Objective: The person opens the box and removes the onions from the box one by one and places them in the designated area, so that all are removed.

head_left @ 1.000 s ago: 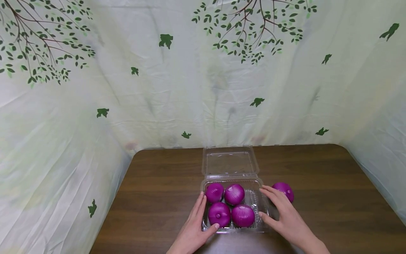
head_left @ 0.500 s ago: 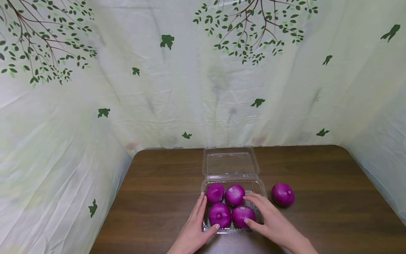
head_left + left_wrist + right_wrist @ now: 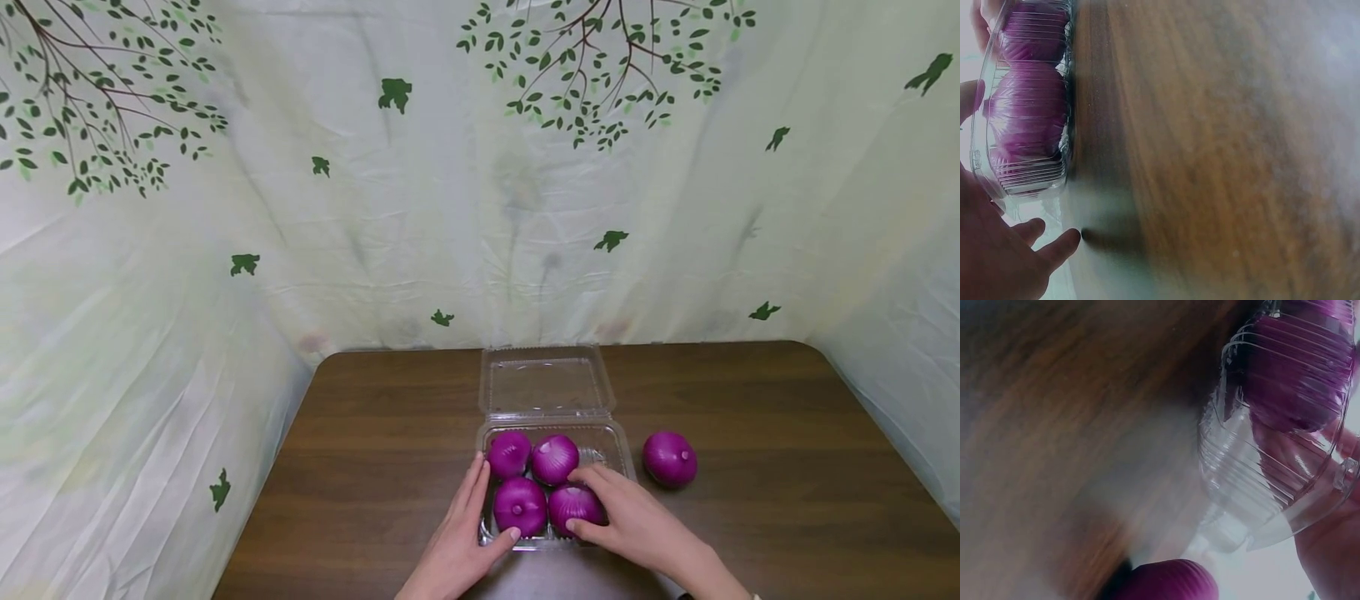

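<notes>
At the far left, a whitish curtain (image 3: 420, 208) printed with dark green leaves and branches hangs in soft folds beside and behind your wooden table (image 3: 750, 517). Wide dark-brown tabletop lies between the table's left edge and your left hand (image 3: 459, 533). That hand is unclenched, its fingers straight along the left wall of the clamshell tray (image 3: 611, 437); its thumb comes over the front rim by the front-left onion (image 3: 519, 507), though whether it touches the onion you can't quite tell.

The tray is thin, clear, ribbed plastic, roughly square. Its hinged lid (image 3: 546, 387) lies open behind it, reaching close to the table's back edge, so your room at the rear is tight. The back-left onion (image 3: 509, 454) and back-right onion (image 3: 554, 458) sit side by side in the tray; all are round, glossy and purple. The front-left one shows a small round nub on top, the back-right one fine pale lines.

Your right hand (image 3: 637, 525) reaches over the right wall, thumb and fingers curled around the front-right onion (image 3: 567, 507), grasping it inside the tray. Just right of the tray, apart from it, a loose onion (image 3: 670, 459) rests on the wood, with broad tabletop beyond.
</notes>
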`<state>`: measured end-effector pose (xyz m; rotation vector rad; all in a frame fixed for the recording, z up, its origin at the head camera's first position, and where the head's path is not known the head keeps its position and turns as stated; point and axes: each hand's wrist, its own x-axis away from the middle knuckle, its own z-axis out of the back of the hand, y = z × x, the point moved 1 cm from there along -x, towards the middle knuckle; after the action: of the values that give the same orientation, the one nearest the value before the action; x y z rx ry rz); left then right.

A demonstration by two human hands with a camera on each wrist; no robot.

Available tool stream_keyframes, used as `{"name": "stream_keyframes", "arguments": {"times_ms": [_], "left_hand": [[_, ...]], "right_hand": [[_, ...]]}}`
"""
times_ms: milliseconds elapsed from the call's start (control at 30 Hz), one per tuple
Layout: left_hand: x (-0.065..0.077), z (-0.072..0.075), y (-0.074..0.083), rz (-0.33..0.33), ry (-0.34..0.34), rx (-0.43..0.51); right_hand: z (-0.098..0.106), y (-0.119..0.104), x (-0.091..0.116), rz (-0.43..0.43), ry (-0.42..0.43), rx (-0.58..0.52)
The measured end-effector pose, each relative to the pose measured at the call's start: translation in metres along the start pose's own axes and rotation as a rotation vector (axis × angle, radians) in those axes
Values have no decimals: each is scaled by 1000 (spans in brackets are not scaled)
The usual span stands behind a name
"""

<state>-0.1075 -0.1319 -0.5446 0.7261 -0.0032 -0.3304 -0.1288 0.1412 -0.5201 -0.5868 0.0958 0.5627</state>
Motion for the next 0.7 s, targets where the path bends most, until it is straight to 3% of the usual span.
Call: {"name": "stream_keyframes", "arguments": {"times_ms": [300,467,700], "left_hand": [[0,0,0,17,-16,0],[-1,0,1,36,-30,9],[-1,1,3,34,-26,9]], "right_hand": [[0,0,-2,-3,-87,49],[-3,3,-2,-2,-66,36],[1,6,-1,1,-13,-78]]}}
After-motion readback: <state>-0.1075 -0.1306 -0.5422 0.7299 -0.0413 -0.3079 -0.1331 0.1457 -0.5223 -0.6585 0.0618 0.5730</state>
